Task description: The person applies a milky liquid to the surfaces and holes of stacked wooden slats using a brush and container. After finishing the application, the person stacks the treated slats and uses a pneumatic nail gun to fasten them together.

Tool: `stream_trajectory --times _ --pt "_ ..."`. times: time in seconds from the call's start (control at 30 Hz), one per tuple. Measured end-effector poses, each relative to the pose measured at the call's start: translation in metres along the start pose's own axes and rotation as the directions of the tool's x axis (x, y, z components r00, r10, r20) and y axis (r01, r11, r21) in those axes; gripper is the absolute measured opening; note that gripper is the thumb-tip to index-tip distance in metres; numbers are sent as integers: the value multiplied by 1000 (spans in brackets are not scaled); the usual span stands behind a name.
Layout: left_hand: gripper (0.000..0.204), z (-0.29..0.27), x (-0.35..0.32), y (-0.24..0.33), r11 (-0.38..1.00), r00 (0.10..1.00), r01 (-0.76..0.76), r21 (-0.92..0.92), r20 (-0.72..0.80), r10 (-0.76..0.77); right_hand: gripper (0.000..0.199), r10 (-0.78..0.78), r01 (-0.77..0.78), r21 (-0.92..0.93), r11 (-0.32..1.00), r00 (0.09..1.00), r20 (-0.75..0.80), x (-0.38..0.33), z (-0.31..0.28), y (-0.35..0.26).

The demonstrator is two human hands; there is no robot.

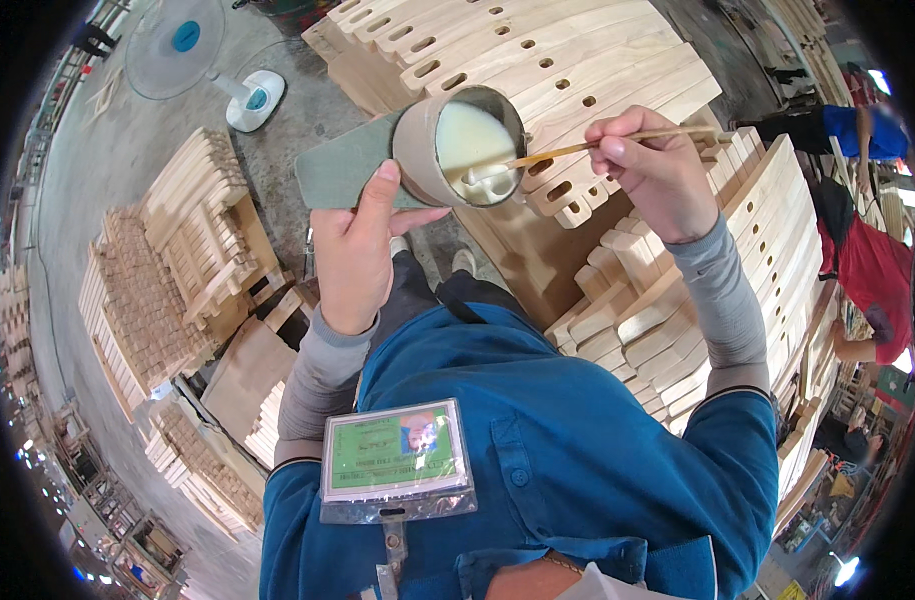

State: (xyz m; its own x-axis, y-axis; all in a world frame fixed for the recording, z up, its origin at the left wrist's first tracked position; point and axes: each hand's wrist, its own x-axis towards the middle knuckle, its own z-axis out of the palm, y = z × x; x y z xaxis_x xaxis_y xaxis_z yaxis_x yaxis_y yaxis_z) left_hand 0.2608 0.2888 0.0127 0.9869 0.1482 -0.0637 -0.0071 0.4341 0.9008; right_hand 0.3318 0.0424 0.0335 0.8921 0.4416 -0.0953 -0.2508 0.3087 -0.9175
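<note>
My left hand (357,255) is closed on a round cup (418,150), tilted so that its open mouth faces right. Pale cream liquid (472,135) fills much of it, with a thicker white clump near the lower rim. A flat grey-green piece (342,163) sticks out to the left of the cup, under my left thumb; whether it is joined to the cup I cannot tell. Between the thumb and fingers of my right hand (662,175) is a thin wooden stick (567,150). It crosses the cup's right rim, and its tip is in the liquid.
Stacked pale wooden boards with oval slots (537,60) lie ahead and to the right. More wooden parts (147,290) are piled at the left. A pedestal fan (252,102) stands on the concrete floor at the far left. A person in red (870,265) is at the right edge.
</note>
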Motion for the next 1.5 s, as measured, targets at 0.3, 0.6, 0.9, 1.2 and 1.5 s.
stream_trajectory --times 0.3,0.6,0.9,1.2,1.5 --pt "21 -67 9 -5 990 982 124 -66 -134 -132 15 -108 40 -287 957 969 -224 65 -29 21" --pt "16 -112 7 7 993 954 90 -72 -281 -107 14 -54 -23 -379 925 980 -192 91 -24 46" --pt "21 -110 11 9 994 953 79 -78 -287 -98 14 -262 284 -875 393 946 189 87 14 46" --pt "17 -96 11 12 1000 966 -3 -31 -258 -5 16 -264 385 -892 236 909 323 90 15 41" --pt "25 -75 17 -3 997 985 -34 63 -170 44 9 -132 198 -813 548 980 149 87 5 37"
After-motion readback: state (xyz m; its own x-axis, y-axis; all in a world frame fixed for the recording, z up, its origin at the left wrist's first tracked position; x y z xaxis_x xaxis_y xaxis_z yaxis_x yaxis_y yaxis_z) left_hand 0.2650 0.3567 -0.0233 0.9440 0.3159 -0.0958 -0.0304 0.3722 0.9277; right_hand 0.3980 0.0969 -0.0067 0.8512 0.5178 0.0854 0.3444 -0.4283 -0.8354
